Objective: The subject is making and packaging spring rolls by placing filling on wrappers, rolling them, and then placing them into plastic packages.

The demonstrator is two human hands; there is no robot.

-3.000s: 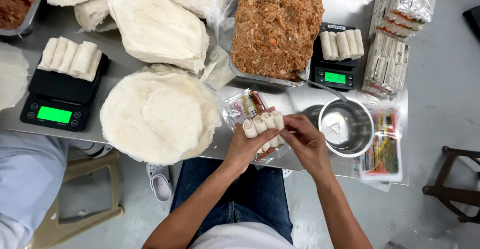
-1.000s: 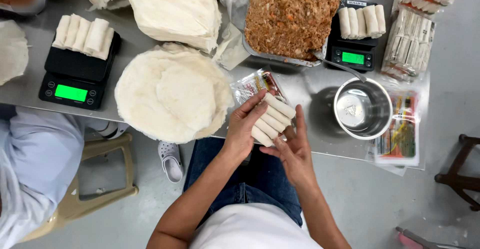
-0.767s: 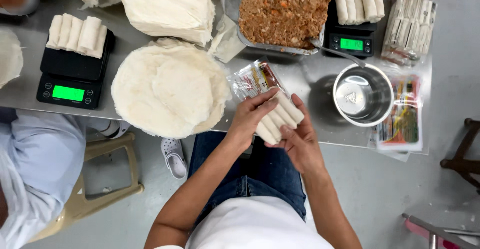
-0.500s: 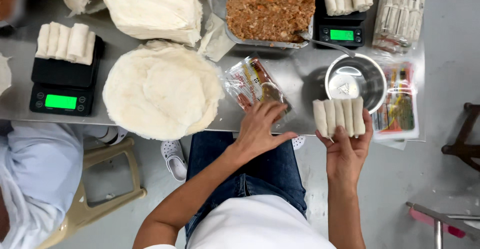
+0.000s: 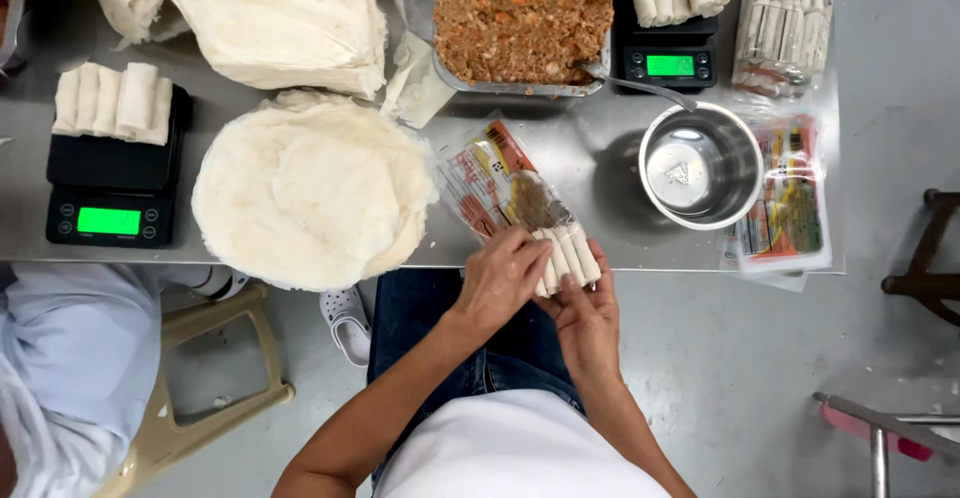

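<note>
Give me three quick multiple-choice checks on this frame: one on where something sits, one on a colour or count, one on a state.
1. Where is the metal bowl?
A. on the table, right of the printed bag
B. on a scale
C. on the floor

2. What colour are the lit scale displays?
A. red
B. green
C. blue

3. What are the hands doing with the rolls?
A. both hands on them at the bag's mouth
B. one hand only
C. neither touches them

Answers:
1. A: the bowl stands on the steel table, right of the printed bag.
2. B: both displays glow green.
3. A: the left hand and right hand both grip the row of rolls at the bag's open end.
</note>
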